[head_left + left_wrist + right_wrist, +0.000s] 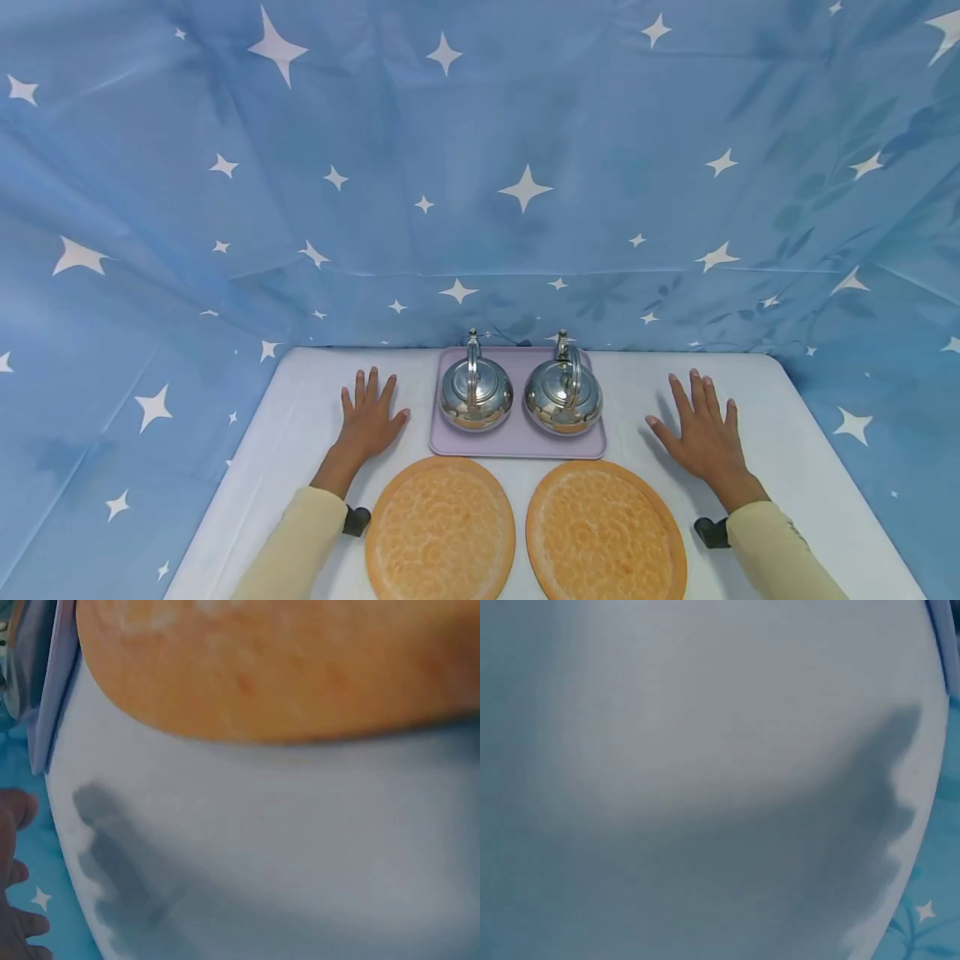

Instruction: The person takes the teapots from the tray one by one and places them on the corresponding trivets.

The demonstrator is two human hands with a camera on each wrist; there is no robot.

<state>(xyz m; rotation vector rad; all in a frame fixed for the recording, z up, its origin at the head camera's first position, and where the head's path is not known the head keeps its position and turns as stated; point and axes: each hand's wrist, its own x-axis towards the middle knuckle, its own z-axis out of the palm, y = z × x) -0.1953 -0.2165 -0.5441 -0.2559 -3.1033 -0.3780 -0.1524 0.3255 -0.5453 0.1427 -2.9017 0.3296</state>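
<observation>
Two shiny metal kettles stand side by side on a pale purple tray [517, 448]: a left kettle [465, 400] and a right kettle [558, 404], handles upright. In front of the tray lie two round mats printed like flatbread, the left mat [442, 533] and the right mat [606, 533]. My left hand [369, 423], fingers spread and straight, is to the left of the tray and holds nothing. My right hand [703, 437] is likewise spread out, to the tray's right, with nothing in it. The left wrist view shows the left hand's fingertips [22, 926] and the left mat's edge.
A white table [630, 375] with rounded far corners carries everything. Blue cloth [390, 225] with white stars hangs behind and along both sides. Dark wrist camera mounts [357, 522] stick out at the cuffs, close to the mats.
</observation>
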